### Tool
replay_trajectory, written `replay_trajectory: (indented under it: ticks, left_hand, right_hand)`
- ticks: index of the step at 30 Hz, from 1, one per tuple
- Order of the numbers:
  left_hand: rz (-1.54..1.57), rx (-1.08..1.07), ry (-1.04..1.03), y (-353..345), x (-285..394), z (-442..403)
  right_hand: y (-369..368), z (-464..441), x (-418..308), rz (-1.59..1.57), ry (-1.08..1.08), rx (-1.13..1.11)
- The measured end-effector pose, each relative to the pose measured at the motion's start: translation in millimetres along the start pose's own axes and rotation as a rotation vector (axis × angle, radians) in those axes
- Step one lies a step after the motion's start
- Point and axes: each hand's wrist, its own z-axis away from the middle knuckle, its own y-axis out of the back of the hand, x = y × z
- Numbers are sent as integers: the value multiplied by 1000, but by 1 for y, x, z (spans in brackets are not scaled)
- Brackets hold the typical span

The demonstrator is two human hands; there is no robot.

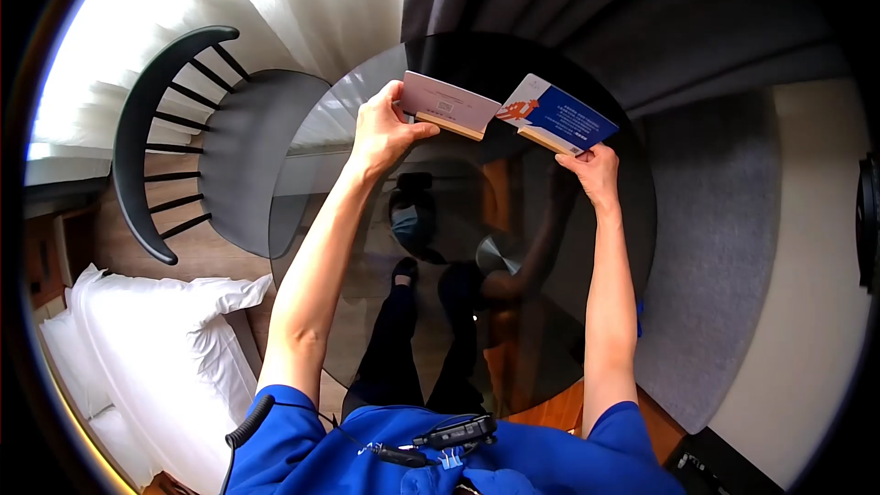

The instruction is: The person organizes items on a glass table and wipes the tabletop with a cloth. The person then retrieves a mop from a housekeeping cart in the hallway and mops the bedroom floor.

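Observation:
Over the far part of a round dark glass table [541, 312], both my arms reach forward. My left hand [385, 133] grips the left end of a pale pinkish card in a wooden stand [449, 103], thumb in front and fingers behind. A blue and white card in a wooden stand [568, 115], with an orange figure and white print, is pinched at its lower right by my right hand [594, 170]. The two cards lean side by side, their near corners close together. Whether the stands touch the glass I cannot tell.
A dark chair with a spindle back [229, 147] stands left of the table. White bedding [174, 339] lies at the lower left. A grey upholstered seat [710, 257] is on the right. Dark curtains [623, 9] and sheer white curtains [275, 9] hang behind.

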Motion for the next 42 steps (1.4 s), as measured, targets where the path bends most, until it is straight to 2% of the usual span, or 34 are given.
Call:
replay_trajectory:
  ticks: [2, 5, 9, 14, 16, 18, 19, 21, 22, 23, 24, 25, 26, 28, 30, 33, 34, 36, 37, 38, 39, 40, 41, 42]
  left_hand:
    - [-49, -69, -36, -2, 2, -6]
    - [52, -126, -113, -14, -13, -13]
    - [6, -132, -47, -9, -2, -7]
    - [44, -166, -75, -7, -20, -3]
    - [-28, -153, -25, -7, -15, -1]
    - [-124, -161, 1, -7, -7, 0]
    - [-86, -162, 2, -8, -3, 2]
    - [-129, -145, -92, -12, -9, 2]
    - [-304, -70, -55, -12, -32, -4]
    - [-98, -88, -141, -11, -47, -5]
    - [-183, -134, -90, -2, -37, 2]
    - [-170, 64, -240, 0, -47, 10]
    - [-147, 89, -178, 4, -38, 28]
    - [-255, 224, -227, 4, -33, 67]
    - [-339, 263, -86, -13, -10, 119]
    - [-207, 107, -197, -74, 11, 203]
    - [-232, 38, -246, -100, 23, 231]
    - [-217, -113, -171, -157, 60, 289]
    - [-210, -194, -119, -182, 71, 314]
    - [-246, -276, -133, -202, 72, 334]
    - [-247, -326, -150, -227, 92, 349]
    - [-303, -380, -331, -241, 94, 357]
    - [-278, -410, -401, -255, 102, 363]
    - [-238, -432, -305, -261, 106, 371]
  right_hand:
    - [2, -3, -6, 27, -20, -16]
    - [10, -2, -4, 68, -47, -60]
    - [16, -5, 2, 156, -92, -119]
    - [1, -10, -1, 140, 0, -73]
    - [-3, -5, -14, 130, 3, -73]
    - [-17, -17, 40, -202, 52, -95]
    - [-25, -23, 60, -225, 164, -64]
    - [-18, -12, 37, 102, -2, -68]
    - [-12, -3, 18, 299, -36, -49]
    - [-16, 0, 31, 199, 132, 39]
    - [-13, 11, 35, 37, 175, 98]
    - [-7, 29, 33, -129, 236, 154]
    - [9, 56, 29, -158, 203, 237]
    - [47, 116, 38, -152, 185, 432]
    - [78, 191, 68, -206, -53, 736]
    - [110, 324, 182, -88, -396, 1257]
    - [113, 379, 231, 85, -574, 1226]
    - [113, 450, 284, 329, -906, 1097]
    - [110, 466, 296, 393, -1055, 998]
    - [114, 478, 309, 381, -1162, 782]
    - [109, 488, 332, 447, -1087, 733]
    - [106, 494, 351, 443, -1113, 670]
    - [107, 499, 367, 318, -862, 759]
    - [119, 489, 354, 213, -896, 727]
